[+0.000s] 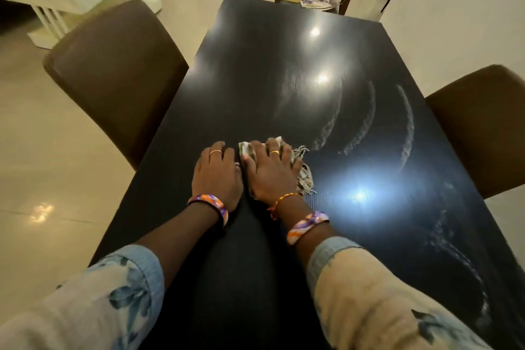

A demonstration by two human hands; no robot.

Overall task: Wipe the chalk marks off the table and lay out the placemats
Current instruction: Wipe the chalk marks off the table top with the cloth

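while left hand [217, 172] rests flat, right hand [270, 170] presses cloth [250, 150] on table [255, 65]

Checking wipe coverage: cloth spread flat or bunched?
Bunched. The cloth sits crumpled under the right hand, fringe trailing out to the right.

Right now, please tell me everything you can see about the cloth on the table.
The cloth is pale, with darker stripes or checks, bunched up rather than spread. It looks like thin woven fabric, and a tasselled fringe trails from its right side. It lies on the dark table, in the near middle part. The right hand presses flat on it, covering most of it; the left hand rests on the table just beside it.
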